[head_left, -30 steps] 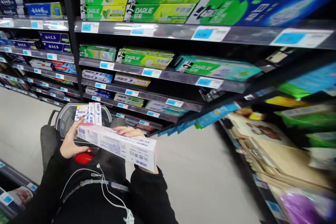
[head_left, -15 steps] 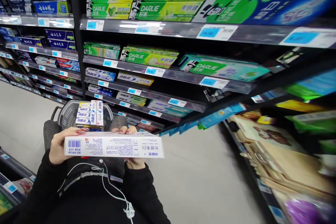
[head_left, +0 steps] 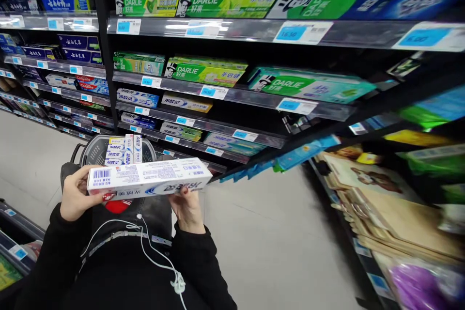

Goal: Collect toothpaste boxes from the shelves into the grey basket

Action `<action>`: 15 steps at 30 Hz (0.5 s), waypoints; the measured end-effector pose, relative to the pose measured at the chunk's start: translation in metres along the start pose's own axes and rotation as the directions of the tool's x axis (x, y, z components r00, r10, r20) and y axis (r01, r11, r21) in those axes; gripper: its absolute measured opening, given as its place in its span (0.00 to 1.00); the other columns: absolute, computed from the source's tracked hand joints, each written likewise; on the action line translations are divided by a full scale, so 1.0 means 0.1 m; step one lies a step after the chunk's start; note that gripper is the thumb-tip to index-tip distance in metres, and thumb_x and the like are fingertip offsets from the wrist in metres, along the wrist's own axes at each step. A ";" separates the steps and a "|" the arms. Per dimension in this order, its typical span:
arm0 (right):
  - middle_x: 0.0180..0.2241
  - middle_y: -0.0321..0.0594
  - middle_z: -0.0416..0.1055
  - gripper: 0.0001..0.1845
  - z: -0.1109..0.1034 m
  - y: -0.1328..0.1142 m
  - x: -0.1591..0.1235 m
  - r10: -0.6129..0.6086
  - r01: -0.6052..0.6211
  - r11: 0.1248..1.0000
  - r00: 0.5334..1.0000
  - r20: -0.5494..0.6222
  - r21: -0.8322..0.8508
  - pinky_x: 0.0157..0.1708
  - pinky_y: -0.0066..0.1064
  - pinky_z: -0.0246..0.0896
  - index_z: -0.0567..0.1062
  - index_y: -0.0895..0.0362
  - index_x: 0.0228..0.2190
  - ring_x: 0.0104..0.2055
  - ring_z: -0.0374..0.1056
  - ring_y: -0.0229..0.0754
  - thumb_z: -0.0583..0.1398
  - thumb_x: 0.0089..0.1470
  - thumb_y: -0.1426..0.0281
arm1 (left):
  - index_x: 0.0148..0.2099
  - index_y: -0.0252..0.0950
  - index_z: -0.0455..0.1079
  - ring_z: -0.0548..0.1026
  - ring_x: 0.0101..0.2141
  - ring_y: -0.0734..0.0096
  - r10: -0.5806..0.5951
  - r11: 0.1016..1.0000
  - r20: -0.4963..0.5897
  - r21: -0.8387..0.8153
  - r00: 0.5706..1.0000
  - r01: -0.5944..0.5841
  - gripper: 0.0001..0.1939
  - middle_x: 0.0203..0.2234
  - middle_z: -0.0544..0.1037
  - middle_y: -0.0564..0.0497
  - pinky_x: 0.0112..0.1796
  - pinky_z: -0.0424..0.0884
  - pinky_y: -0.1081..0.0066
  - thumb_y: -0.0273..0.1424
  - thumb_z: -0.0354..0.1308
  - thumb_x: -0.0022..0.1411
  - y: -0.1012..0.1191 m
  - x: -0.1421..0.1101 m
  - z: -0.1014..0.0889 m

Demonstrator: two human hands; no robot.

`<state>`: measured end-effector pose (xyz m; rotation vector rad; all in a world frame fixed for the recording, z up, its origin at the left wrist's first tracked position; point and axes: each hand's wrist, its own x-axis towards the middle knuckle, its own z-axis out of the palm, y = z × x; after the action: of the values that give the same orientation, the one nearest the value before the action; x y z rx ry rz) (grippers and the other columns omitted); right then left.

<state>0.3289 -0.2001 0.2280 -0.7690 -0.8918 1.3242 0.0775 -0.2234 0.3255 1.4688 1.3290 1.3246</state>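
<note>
A long white toothpaste box [head_left: 148,177] with blue print and a barcode is held level in front of my body. My left hand [head_left: 74,193] grips its barcode end, thumb with a red nail along the near side. Around the lower edge near the other end, my right hand [head_left: 189,208] is closed, with part of its fingers hidden under the box. Just beyond the box, a grey basket [head_left: 95,151] holds several similar toothpaste boxes [head_left: 116,155], some lying flat and others turned across them.
Ahead stand shelves [head_left: 240,31] stocked with toothpaste, including green Darlie boxes [head_left: 207,71]. To the right, another shelf carries wooden cutting boards [head_left: 407,218] and a purple item [head_left: 414,281]. A white earphone cord [head_left: 160,264] hangs over my black top. Grey floor [head_left: 261,237] lies between.
The toothpaste box has been tilted, so a second printed side now faces me and its right end sits higher. My fingers have shifted on it. The view has moved slightly downward.
</note>
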 end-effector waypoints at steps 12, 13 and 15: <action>0.30 0.36 0.78 0.24 0.04 0.01 0.12 0.255 -0.206 0.955 0.938 -0.236 0.213 0.31 0.40 0.78 0.72 0.55 0.34 0.31 0.76 0.45 0.72 0.39 0.58 | 0.34 0.30 0.77 0.79 0.31 0.64 -0.371 0.902 -0.011 -0.243 0.928 0.358 0.24 0.29 0.82 0.46 0.34 0.74 0.71 0.39 0.75 0.36 -0.39 0.28 0.08; 0.30 0.36 0.78 0.24 0.04 0.02 0.12 0.271 -0.219 0.950 0.932 -0.241 0.224 0.30 0.39 0.78 0.72 0.55 0.34 0.30 0.76 0.44 0.72 0.38 0.58 | 0.34 0.29 0.78 0.79 0.30 0.64 -0.386 0.893 -0.014 -0.258 0.923 0.369 0.24 0.29 0.82 0.45 0.34 0.74 0.70 0.39 0.75 0.36 -0.41 0.28 0.10; 0.29 0.36 0.79 0.24 0.03 0.05 0.13 0.292 -0.232 0.941 0.924 -0.247 0.246 0.29 0.37 0.78 0.72 0.55 0.33 0.29 0.76 0.44 0.73 0.37 0.58 | 0.34 0.29 0.78 0.79 0.29 0.63 -0.417 0.876 -0.009 -0.271 0.909 0.399 0.25 0.28 0.82 0.45 0.33 0.75 0.69 0.39 0.75 0.36 -0.44 0.29 0.12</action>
<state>0.3244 -0.1866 0.2258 -0.9031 -0.4213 1.4736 0.0777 -0.1849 0.2867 0.9057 1.3535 1.2188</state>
